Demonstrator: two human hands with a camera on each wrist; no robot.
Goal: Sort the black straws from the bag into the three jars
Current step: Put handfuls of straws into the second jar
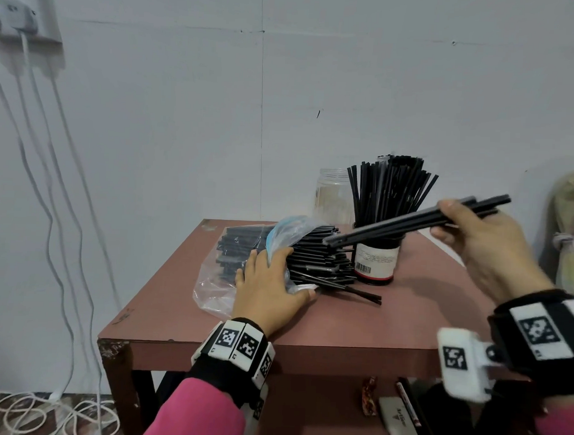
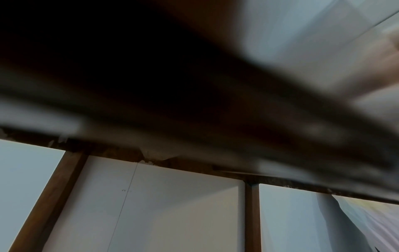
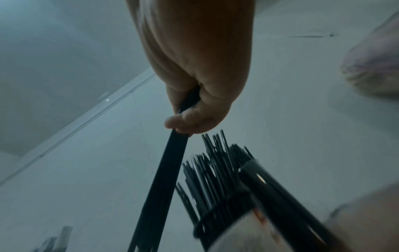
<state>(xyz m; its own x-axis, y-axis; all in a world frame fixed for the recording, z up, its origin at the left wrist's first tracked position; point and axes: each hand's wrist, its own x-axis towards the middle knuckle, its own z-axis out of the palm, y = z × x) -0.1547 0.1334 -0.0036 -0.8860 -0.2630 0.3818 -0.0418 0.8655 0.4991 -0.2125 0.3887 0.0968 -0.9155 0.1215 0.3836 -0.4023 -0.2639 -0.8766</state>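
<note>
A clear plastic bag (image 1: 218,293) full of black straws (image 1: 313,260) lies on the reddish-brown table (image 1: 356,327). My left hand (image 1: 267,278) rests flat on the bag and presses it down, fingers fairly straight. Raised over the table's right side, my right hand (image 1: 451,219) grips a small bundle of black straws (image 1: 392,226) that slants down to the left. In the right wrist view the fingers (image 3: 190,121) curl round that bundle (image 3: 164,179). Just beyond it, a labelled jar (image 1: 377,262) holds many upright straws (image 1: 390,191). An empty clear jar (image 1: 332,196) stands behind. The left wrist view is dark and blurred.
White cables (image 1: 51,209) hang from a wall socket (image 1: 28,29) at the left. A pale cloth bundle (image 1: 571,227) sits at the far right. Small items lie on the shelf (image 1: 396,413) under the table. The table's near edge (image 1: 306,358) is close to my wrists.
</note>
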